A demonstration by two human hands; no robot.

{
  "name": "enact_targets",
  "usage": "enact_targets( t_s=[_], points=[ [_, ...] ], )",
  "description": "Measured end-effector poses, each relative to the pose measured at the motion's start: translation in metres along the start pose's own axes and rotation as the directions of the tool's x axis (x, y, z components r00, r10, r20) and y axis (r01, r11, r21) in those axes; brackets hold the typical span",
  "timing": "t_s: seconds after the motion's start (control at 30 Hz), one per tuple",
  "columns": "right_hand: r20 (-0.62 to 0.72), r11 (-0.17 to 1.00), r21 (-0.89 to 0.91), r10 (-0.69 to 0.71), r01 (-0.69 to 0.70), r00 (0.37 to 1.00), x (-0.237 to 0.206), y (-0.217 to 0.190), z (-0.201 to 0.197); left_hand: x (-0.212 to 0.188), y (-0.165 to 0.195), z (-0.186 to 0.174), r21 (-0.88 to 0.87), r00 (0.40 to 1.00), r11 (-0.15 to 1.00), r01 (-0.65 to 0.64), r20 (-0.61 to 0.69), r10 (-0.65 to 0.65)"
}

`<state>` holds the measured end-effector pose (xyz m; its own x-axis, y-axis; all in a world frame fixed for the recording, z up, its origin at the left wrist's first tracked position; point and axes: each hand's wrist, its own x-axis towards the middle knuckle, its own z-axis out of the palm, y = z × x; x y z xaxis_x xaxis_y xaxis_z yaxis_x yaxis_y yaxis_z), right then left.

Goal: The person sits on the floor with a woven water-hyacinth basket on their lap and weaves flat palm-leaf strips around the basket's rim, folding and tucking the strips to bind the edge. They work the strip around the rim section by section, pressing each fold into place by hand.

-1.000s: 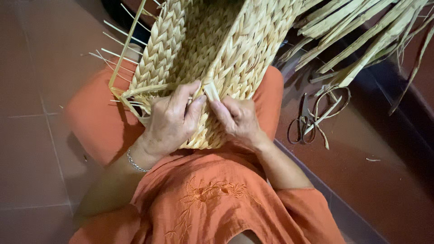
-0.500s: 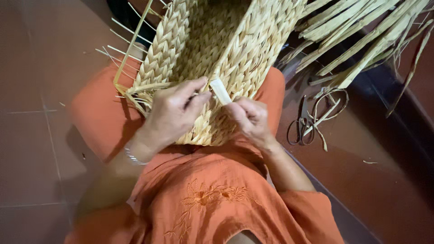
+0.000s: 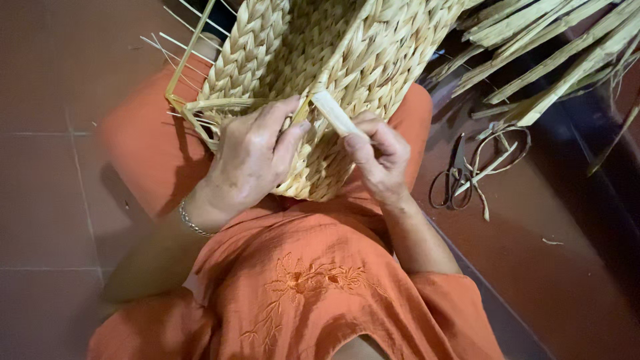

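— Straw-coloured, the whole thing: that woven basket [image 3: 320, 73] lies tipped over the person's lap, resting on the orange-clad knees, its mouth turned away from us.

— And the hands?

— Left hand [image 3: 250, 160] is spread on the plaited wall, fingers curled in against the weave, thumb pressing near the edge. Right hand [image 3: 380, 157] is pinched closed around a flat pale strand [image 3: 335, 113], thumb and forefinger gripping it just below where it leaves the weave.

— How would you say it's best handled?

— My judgement: keep the strand flat, not twisted, and pull along the line of the plait while the other hand braces the wall so the weave doesn't gape. A jerk could crease or split the fibre.

— Anything inside the basket?

— Can't tell from here; the opening faces away and only the plaited outside shows. Thin yellow ribs [image 3: 187, 73] stick out bare at the left edge, not yet covered.

— What else is around?

— Scissors [image 3: 453, 177] on the red tiled floor [image 3: 53, 200] to the right, with a few loose trimmings beside them, and a bundle of long dried leaves [image 3: 547, 47] beyond.
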<state>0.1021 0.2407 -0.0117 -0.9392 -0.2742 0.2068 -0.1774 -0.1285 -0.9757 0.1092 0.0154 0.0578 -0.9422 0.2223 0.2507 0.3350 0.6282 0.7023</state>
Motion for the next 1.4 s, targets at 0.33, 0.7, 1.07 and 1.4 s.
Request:
enact_targets(
  t_s=[0.33,0.7,1.07,1.4],
  points=[
    [-0.028,0.996,0.072,0.046,-0.044,0.999,0.001,-0.006,0.003,0.008,-0.021,0.005,-0.217,0.990,0.969,0.115,0.099,-0.095],
    [0.002,0.999,0.021,0.025,-0.025,1.000,-0.003,-0.019,-0.001,0.011,-0.020,-0.001,-0.259,0.970,0.944,0.205,0.180,-0.161],
    [0.137,0.925,-0.250,-0.257,0.285,0.957,0.014,-0.051,0.016,0.011,-0.023,0.011,-0.620,0.907,0.664,0.418,0.322,-0.271],
    [0.249,0.726,-0.464,-0.443,0.507,0.861,0.031,-0.053,0.019,0.016,0.011,0.003,0.121,0.957,0.953,-0.278,-0.048,0.286]
  ],
)
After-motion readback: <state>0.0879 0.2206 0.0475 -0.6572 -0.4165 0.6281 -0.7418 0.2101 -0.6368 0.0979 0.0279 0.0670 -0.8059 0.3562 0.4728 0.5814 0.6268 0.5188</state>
